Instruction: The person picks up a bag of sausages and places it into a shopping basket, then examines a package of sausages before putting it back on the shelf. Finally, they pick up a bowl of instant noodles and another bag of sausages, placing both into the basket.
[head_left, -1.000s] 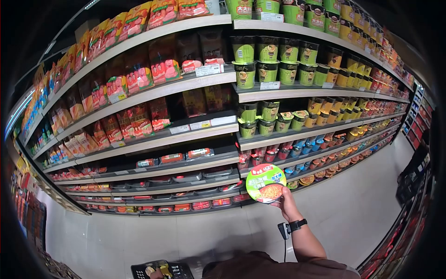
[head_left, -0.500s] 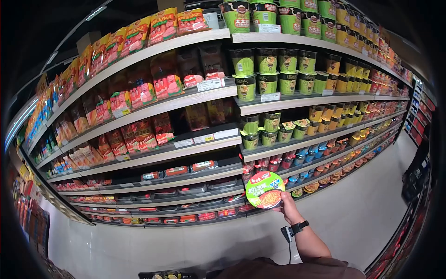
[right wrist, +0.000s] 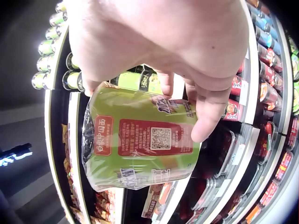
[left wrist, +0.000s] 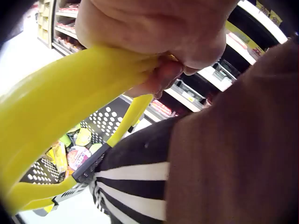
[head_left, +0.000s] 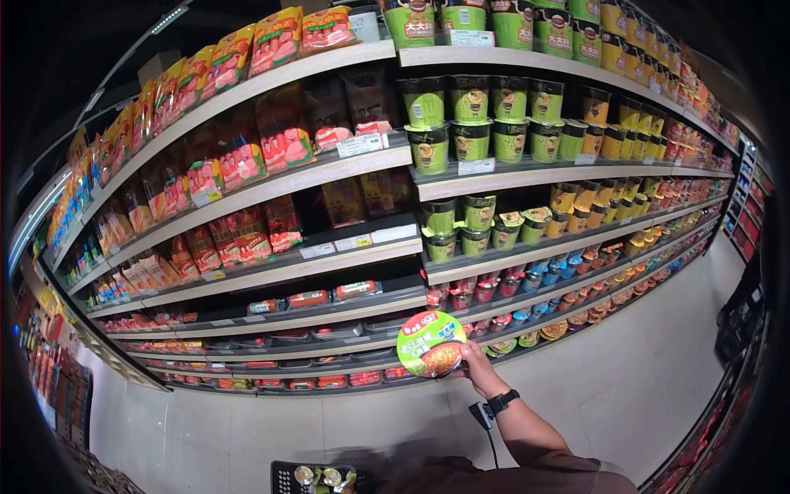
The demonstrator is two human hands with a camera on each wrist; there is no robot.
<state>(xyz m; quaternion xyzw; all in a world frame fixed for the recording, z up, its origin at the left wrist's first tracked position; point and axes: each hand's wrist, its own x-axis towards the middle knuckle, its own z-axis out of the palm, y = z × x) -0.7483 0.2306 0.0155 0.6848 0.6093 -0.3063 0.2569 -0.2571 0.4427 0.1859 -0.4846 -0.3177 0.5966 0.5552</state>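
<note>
My right hand (head_left: 481, 370) holds a green instant noodle bowl (head_left: 429, 339) by its edge, with the printed lid facing up toward me. In the right wrist view the bowl (right wrist: 140, 140) is wrapped in clear film, and its green side bears a red panel with a QR code. Thumb and fingers span it from both sides. Down in the left wrist view, my left hand (left wrist: 154, 28) grips the yellow handle (left wrist: 70, 88) of a black shopping basket (left wrist: 110, 116). Several packaged foods (left wrist: 79, 156) lie inside that basket, which hangs beside a striped trouser leg.
Tall shelves face me. Green noodle cups (head_left: 469, 144) and yellow ones stand in rows on the right; red sausage packs (head_left: 239, 152) fill the left. Lower shelves carry trays (head_left: 329, 329). Pale tiled floor (head_left: 568, 395) runs along the shelf foot. Dark shapes (head_left: 741, 305) stand far right.
In the head view the right hand and noodle bowl have shifted left and slightly down. The basket shows farther to the right at the bottom edge. The bowl remains held.
</note>
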